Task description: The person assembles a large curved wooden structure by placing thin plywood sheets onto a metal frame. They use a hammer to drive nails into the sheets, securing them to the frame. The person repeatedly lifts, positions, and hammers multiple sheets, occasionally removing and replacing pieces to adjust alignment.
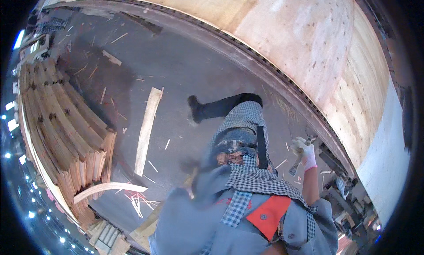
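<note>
My right hand [304,152], in a whitish glove with a pink cuff, is beside the lower edge of a long stack of pale wood sheets [304,39]. Its fingers are closed around a narrow greyish tool [293,168], whose flat end sticks out below the hand; its exact kind is unclear. On the left side, my grey sleeve [183,215] is smeared by motion. A dark blur at its end hides my left hand, so its fingers cannot be made out. I wear a checked apron [251,178] with an orange-red patch.
Stacked bent wood veneers [62,127] stand at the left, with a curved strip [110,188] over their near end. One long pale board [148,131] lies on the dark floor [176,65]. Splinters [138,201] and offcuts are scattered about. Clutter [346,211] lies at lower right.
</note>
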The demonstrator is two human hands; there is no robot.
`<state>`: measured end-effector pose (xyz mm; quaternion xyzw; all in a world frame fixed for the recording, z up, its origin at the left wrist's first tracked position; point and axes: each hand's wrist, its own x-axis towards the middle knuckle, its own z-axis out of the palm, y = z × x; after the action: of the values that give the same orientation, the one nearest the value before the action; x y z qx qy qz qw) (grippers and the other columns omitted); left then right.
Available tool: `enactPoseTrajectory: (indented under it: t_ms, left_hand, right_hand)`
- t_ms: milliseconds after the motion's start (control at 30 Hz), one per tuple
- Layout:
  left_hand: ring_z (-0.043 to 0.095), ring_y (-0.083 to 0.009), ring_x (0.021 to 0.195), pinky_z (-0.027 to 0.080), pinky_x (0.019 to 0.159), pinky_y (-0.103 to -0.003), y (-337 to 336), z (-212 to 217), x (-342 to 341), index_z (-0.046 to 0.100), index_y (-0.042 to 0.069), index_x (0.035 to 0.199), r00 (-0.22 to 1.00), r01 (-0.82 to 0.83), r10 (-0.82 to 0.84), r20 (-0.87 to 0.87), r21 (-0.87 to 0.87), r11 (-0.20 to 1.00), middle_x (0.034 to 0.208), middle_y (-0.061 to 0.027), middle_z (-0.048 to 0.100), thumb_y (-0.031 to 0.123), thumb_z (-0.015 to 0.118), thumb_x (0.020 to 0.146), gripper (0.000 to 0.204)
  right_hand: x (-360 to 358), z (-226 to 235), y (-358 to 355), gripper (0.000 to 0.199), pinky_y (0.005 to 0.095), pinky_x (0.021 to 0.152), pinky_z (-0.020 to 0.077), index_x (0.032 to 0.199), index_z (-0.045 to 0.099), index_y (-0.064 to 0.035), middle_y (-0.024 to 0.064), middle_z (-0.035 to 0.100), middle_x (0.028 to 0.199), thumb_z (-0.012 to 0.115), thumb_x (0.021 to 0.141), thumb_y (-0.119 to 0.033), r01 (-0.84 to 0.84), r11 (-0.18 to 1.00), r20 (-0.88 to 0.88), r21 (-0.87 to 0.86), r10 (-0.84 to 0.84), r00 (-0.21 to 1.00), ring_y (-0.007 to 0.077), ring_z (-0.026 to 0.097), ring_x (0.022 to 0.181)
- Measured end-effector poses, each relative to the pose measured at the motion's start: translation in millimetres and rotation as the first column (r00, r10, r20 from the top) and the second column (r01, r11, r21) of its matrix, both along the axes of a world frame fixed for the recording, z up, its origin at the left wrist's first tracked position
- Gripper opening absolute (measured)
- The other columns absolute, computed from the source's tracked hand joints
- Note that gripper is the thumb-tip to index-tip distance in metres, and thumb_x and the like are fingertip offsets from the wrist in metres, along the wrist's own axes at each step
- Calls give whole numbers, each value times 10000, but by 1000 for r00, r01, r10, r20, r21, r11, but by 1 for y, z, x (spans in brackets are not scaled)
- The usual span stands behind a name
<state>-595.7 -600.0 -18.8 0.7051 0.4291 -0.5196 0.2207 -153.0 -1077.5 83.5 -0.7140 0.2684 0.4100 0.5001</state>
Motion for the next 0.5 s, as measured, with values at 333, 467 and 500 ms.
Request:
enactPoseTrajectory:
  t_ms: [333, 467, 500]
  left_hand:
    - [704, -328, 1026, 559, 920, -459, 74, -2, -35, 767, 113, 1074, 972, 168, -192, 134, 170, 971, 1088, -162, 730, 429, 748, 769, 439]
    - [697, -337, 1034, 537, 942, -446, 103, 65, 17, 751, 100, 1079, 762, -586, 476, 439, 156, 795, 1067, -176, 732, 423, 568, 891, 416]
    - [695, -339, 1036, 532, 947, -443, 93, 71, 7, 747, 96, 1081, 617, -753, 638, 461, 111, 648, 1062, -179, 733, 421, 523, 922, 426]
  right_hand:
    - [9, -20, 189, 334, 339, 682, 572, 1266, 645, -47, 100, 733, 1134, 656, 957, -174, -388, 920, 36, 57, 387, 922, 241, 734, 887]
    - [4, -49, 218, 304, 336, 642, 579, 1230, 661, -30, 85, 741, 1027, 670, 943, -129, -449, 894, 4, -11, 449, 894, 219, 723, 798]
    - [6, -46, 234, 295, 345, 612, 580, 1201, 670, -17, 85, 735, 976, 689, 920, -107, -526, 850, 48, 23, 524, 850, 210, 712, 763]
